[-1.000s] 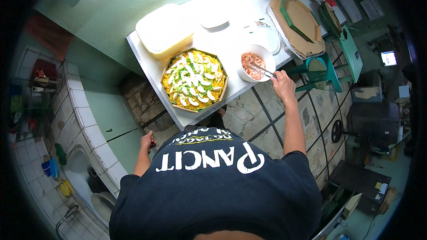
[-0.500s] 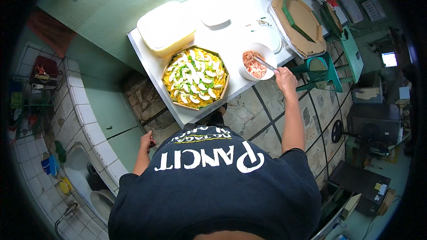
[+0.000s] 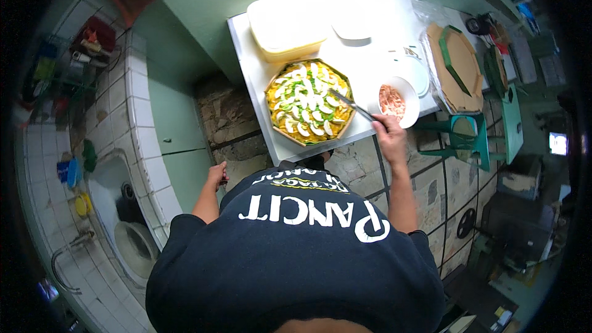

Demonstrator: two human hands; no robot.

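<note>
My right hand (image 3: 390, 137) is closed around metal tongs (image 3: 361, 110), whose tips reach over the right side of an octagonal tray of noodles (image 3: 310, 102). The yellow noodles are topped with egg slices and chopped green onion. Whether the tips hold anything is too small to tell. Just right of the tray stands a white tub (image 3: 409, 102) with pink, shrimp-like pieces (image 3: 391, 102) inside. Low beside my body, away from the table, my left hand (image 3: 216, 174) has its fingers curled; a small dark thing seems to show at them, but I cannot make it out.
A large pale lidded container (image 3: 287, 24) stands behind the tray on the white table (image 3: 345, 55). A round lid (image 3: 412, 74) lies behind the tub. Cardboard octagonal trays (image 3: 455, 71) are stacked at the right. Green stools (image 3: 465, 135) stand beyond the table edge; a sink (image 3: 114, 179) is at left.
My right hand has brought the tongs out of the tub and leftward over the noodle tray. The view has shifted, so the table appears farther right. My left hand stays low at my side.
</note>
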